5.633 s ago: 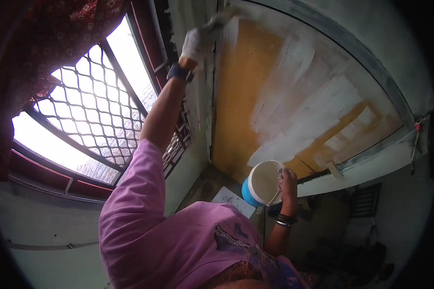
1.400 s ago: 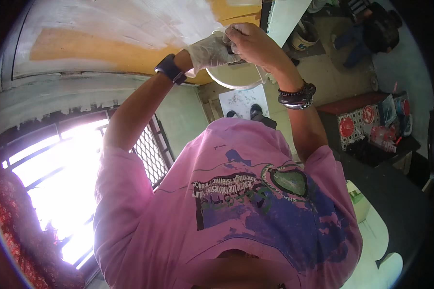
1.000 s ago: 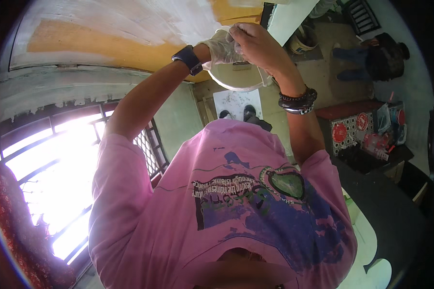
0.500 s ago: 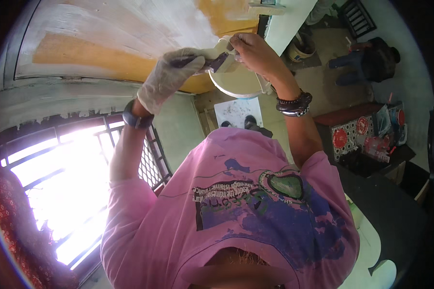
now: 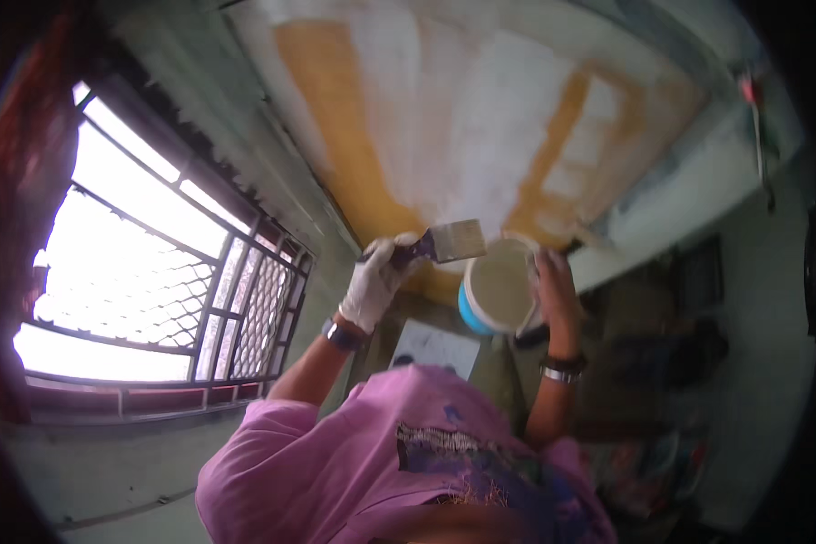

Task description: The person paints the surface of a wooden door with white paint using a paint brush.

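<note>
Far to the left of my hands hangs a dark red cloth curtain point(image 5: 27, 236). Next to it is a bright window with criss-cross metal bars point(image 5: 145, 340), also left of both hands. Then comes a dark watch point(image 5: 343, 335), on my wrist just below the glove. My left hand point(image 5: 372, 283) wears a thin white glove, and its fingers are curled tight around the dark purple handle of a flat, wide paintbrush point(image 5: 437, 245). The pale bristles point right, near the rim of the bucket; I can't tell if they touch it. Below my hands, between them, lies a flat white sheet point(image 5: 449, 347) with dark spots. Above both hands is a big orange-brown panel with white streaks point(image 5: 417, 118). Right of the brush is a round white and blue plastic bucket point(image 5: 471, 310), tipped so its pale inside shows. My bare right hand point(image 5: 555, 288) pinches the right side of its rim, but the fingers are blurry. Below that hand, dark and silvery bracelets point(image 5: 563, 369) circle my wrist.
</note>
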The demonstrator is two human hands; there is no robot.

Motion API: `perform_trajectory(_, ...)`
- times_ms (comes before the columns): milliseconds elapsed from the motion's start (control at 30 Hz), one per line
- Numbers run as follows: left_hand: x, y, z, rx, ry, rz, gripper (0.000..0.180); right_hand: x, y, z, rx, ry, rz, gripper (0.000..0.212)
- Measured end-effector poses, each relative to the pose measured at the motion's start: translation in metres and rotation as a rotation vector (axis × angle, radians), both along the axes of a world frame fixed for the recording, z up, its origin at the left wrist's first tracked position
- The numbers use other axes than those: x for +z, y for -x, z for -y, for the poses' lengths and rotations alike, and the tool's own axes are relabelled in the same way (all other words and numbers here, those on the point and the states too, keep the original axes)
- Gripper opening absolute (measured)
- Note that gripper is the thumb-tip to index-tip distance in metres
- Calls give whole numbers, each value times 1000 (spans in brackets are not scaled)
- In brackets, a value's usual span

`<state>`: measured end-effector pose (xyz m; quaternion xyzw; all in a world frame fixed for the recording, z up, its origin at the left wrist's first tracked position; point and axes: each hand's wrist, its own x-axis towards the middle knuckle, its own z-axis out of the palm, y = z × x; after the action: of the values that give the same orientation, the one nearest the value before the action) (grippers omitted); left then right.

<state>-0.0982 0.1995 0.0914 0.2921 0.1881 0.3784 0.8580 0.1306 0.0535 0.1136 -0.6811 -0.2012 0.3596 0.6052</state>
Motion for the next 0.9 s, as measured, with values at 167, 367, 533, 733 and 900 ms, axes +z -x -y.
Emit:
perform_trajectory(167, 19, 25, -50, 455, -133, 395, 15, 6, 20, -14, 130, -4, -50, 23)
perform_trajectory(367, 86, -1, -140, 705, -279, 665, 13, 24, 45, -30, 209, 27, -6, 24)
perform_trajectory(533, 80, -17, -158, 883, -302, 574, 10, 33, 52, -34, 268, 70, -3, 22)
perform_trajectory(733, -61, -22, -167, 1106, -6, -201, 9, 22, 44, -34, 340, 61, -59, 23)
perform_trajectory(900, 88, -38, -182, 1127, -337, -137, 15, 20, 32, -24, 389, 96, -46, 20)
